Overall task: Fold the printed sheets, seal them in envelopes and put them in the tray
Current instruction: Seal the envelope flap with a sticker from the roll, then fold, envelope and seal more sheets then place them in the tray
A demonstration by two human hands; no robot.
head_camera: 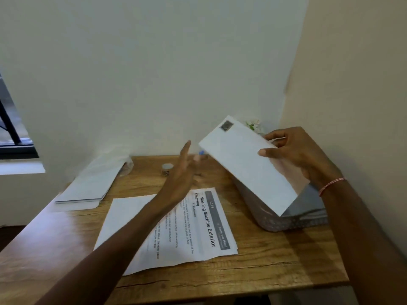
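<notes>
My right hand [295, 153] grips a white envelope [246, 164] with a dark stamp mark at its far corner, held tilted in the air above the translucent tray [271, 221] at the table's right. My left hand [182, 172] hovers open, fingers apart, just left of the envelope and touching nothing. Below my left forearm lies a stack of printed sheets [198, 227] headed "Washing Machine Exterior Cleaning". A pile of blank envelopes [88, 186] rests at the table's far left corner.
The wooden table [264, 267] stands in a corner between two pale walls. A small jar [167, 169] sits near the back edge, something blue shows behind my left fingers, and a window is at the far left.
</notes>
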